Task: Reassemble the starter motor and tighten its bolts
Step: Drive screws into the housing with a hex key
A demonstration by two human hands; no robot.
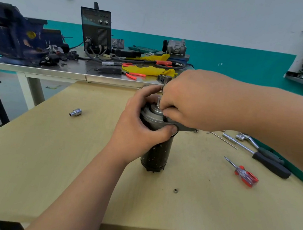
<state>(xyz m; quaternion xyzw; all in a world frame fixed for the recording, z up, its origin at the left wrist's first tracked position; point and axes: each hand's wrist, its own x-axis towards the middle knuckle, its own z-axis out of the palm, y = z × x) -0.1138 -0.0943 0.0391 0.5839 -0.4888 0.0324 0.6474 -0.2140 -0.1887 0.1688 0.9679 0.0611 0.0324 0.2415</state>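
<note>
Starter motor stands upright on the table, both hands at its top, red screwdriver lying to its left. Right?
No. The head view shows the screwdriver lying to the right of the starter motor, not its left. The motor does stand upright on the table, left hand and right hand at its top.

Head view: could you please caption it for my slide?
Left hand grips the upright starter motor on a wooden table while the right hand pinches its top end.
</note>
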